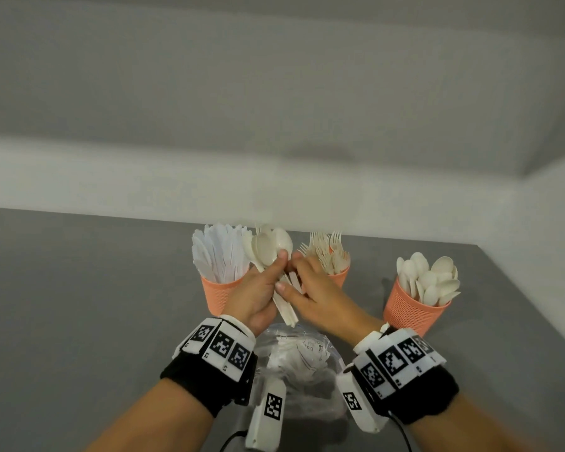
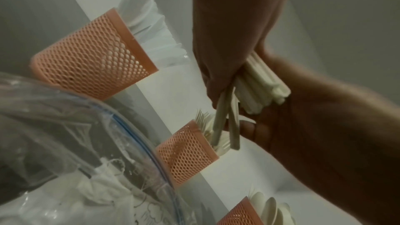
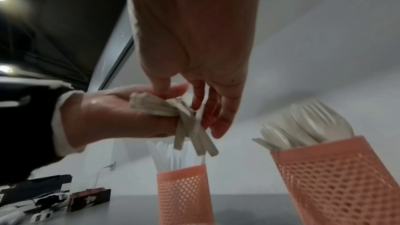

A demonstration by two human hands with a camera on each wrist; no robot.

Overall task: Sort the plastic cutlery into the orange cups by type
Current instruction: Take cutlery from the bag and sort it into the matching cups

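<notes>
My left hand (image 1: pixel 265 285) grips a bundle of cream plastic cutlery (image 1: pixel 268 247), spoon bowls up and handles sticking out below. My right hand (image 1: pixel 302 278) meets it from the right, thumb and fingers pinching some of the handles (image 3: pixel 194 136). In the left wrist view the bundle (image 2: pixel 262 83) sits in the left hand (image 2: pixel 233 32), with the right hand (image 2: pixel 324 126) below it. Three orange mesh cups stand behind: knives (image 1: pixel 221 296), forks (image 1: pixel 340 277), spoons (image 1: pixel 410 309). Both hands hover between the knife cup and the fork cup.
A clear plastic bag (image 1: pixel 302 357) with white contents lies on the grey table (image 1: pixel 79 305) just in front of the hands. A white wall runs behind the cups. Small devices and a dark box (image 3: pixel 88 199) lie at the table's far left.
</notes>
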